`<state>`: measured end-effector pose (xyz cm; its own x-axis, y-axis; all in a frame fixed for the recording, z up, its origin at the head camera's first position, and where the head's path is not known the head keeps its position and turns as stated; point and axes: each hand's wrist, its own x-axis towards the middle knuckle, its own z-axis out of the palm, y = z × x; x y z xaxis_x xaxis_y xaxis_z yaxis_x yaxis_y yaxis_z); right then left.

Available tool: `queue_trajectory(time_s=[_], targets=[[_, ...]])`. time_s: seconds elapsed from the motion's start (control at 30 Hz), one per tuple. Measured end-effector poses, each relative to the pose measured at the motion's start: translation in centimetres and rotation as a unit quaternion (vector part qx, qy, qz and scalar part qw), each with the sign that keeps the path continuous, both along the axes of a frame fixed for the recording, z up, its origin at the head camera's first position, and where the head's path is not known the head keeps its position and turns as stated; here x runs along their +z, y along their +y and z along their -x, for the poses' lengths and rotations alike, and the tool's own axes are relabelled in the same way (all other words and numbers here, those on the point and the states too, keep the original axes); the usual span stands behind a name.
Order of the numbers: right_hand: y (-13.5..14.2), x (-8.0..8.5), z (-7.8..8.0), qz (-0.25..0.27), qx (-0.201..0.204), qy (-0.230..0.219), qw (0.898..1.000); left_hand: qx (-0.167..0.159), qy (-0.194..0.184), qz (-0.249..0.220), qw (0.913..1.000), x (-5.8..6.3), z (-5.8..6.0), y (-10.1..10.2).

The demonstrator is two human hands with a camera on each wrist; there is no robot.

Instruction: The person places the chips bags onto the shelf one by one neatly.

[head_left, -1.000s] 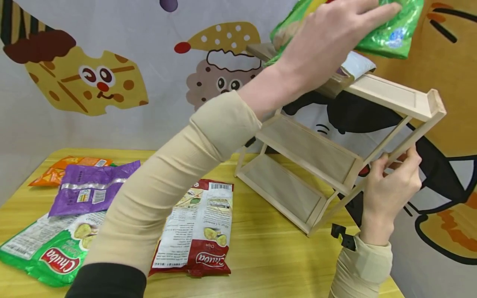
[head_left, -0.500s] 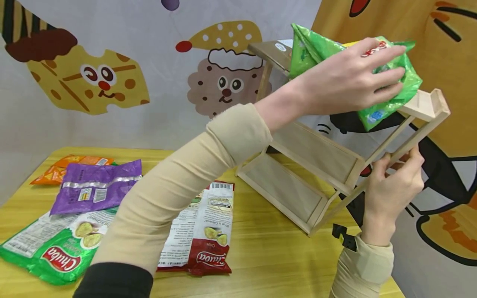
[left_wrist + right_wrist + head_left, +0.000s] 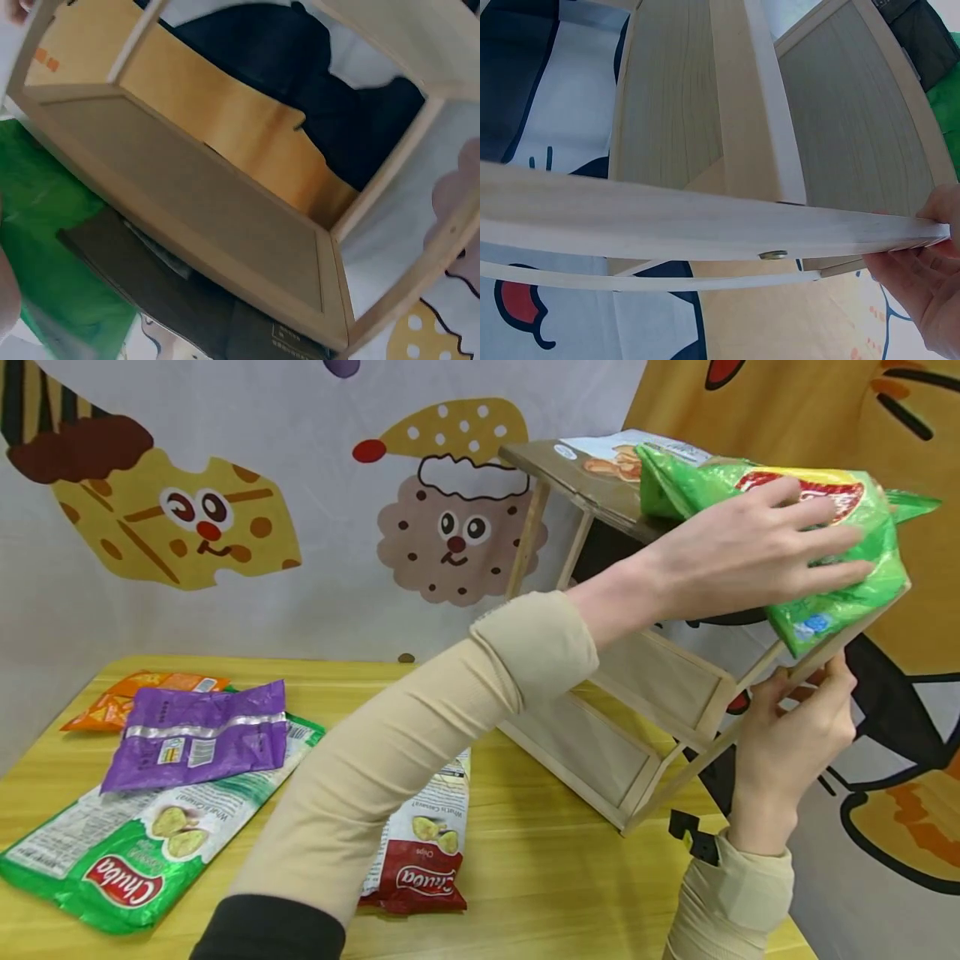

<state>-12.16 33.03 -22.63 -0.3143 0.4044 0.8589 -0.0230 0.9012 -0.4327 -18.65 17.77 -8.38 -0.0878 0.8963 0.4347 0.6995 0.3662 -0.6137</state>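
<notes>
My left hand [image 3: 772,547] holds a green bag of chips [image 3: 891,539] over the right end of a wooden rack's top tier, fingers spread across its front and thumb hidden. The left wrist view catches the same bag's green side [image 3: 56,232] beside the tier's underside [image 3: 195,187]. On that tier lies a brown and white snack packet [image 3: 607,460], partly behind the bag. My right hand [image 3: 795,735] grips the front upright of the rack [image 3: 592,752], and the right wrist view shows its fingers [image 3: 907,277] around that bar. The two lower tiers hold nothing.
Left on the yellow table [image 3: 555,885], a purple packet [image 3: 202,731] overlaps a green and white Chuba bag [image 3: 123,872], with an orange packet [image 3: 112,702] behind. A red and white Chuba bag [image 3: 420,872] lies partly under my left forearm.
My left hand has brought the green bag down and to the right, onto the rack's right end, uncovering the brown packet. My right hand keeps its grip on the upright.
</notes>
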Motion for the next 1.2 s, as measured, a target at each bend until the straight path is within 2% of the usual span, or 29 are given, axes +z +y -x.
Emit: queue_trajectory(time_s=[0.1,0.2,0.3,0.43,0.6,0.7,0.77,0.83,0.97,1.2], targets=[[0.0,0.1,0.0,-0.002,0.004,0.001,1.0,0.01,-0.034,0.004,0.9994,-0.2,-0.3,-0.1],[0.1,0.1,0.0,-0.004,0.008,0.002,1.0,0.036,-0.088,0.012,0.9954,-0.5,-0.8,-0.3],[0.0,0.1,0.0,-0.006,0.011,0.002,1.0,0.065,-0.116,0.007,0.9911,-0.9,-1.4,-0.6],[-0.1,0.0,0.0,-0.006,0.012,0.001,1.0,0.07,-0.098,-0.052,0.9914,-1.9,-1.8,-1.5],[0.0,-0.1,-0.1,-0.007,0.009,0.003,1.0,0.046,-0.017,-0.141,0.9888,-3.9,-2.4,-2.9],[0.0,0.0,-0.2,-0.011,0.008,0.005,1.0,0.04,0.022,-0.173,0.9838,-4.8,-2.5,-3.6],[0.0,0.1,-0.2,-0.014,0.01,0.007,1.0,0.038,0.034,-0.184,0.9817,-5.1,-2.5,-3.9],[0.0,0.1,-0.2,-0.015,0.009,0.007,1.0,0.038,0.035,-0.184,0.9815,-5.0,-2.4,-4.0],[0.0,0.1,-0.2,-0.01,0.007,0.004,1.0,0.045,0.013,-0.167,0.9848,-4.3,-2.4,-3.7],[-0.1,0.1,-0.2,-0.014,0.006,0.002,1.0,0.066,-0.03,-0.154,0.9853,-3.7,-2.1,-2.1]])
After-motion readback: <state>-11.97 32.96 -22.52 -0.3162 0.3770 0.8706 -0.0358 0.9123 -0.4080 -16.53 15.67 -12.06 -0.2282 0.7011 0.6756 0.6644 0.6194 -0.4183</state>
